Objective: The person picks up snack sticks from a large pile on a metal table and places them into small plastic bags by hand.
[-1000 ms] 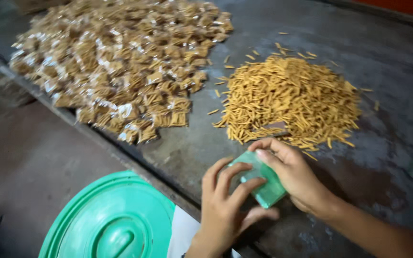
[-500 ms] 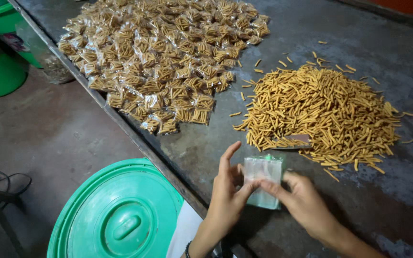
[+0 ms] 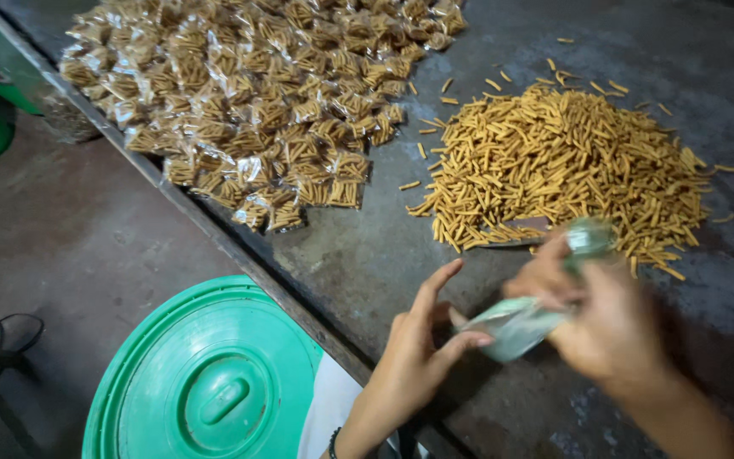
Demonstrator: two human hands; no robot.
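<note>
While a small clear plastic bag (image 3: 516, 327) hangs just above the dark table (image 3: 358, 255), the blurred right hand (image 3: 605, 319) grasps it and the left hand (image 3: 414, 357) touches its end, fingers loose. Just beyond lies a loose heap of yellow snack sticks (image 3: 562, 166), then a spread of filled packets (image 3: 256, 93); a green lid (image 3: 206, 382) sits below the table's edge.

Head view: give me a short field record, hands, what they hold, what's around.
left hand: fingers spread, fingertips touching the pale green plastic bags
right hand: blurred, gripping the same bags
loose snack sticks: heaped in a pile beyond the hands
packed snack bags: many small clear packets spread at the table's far left
table: dark, worn surface
green lid: round, with a handle, below the table edge
flat metal piece: at the pile's near edge, kind unclear
</note>
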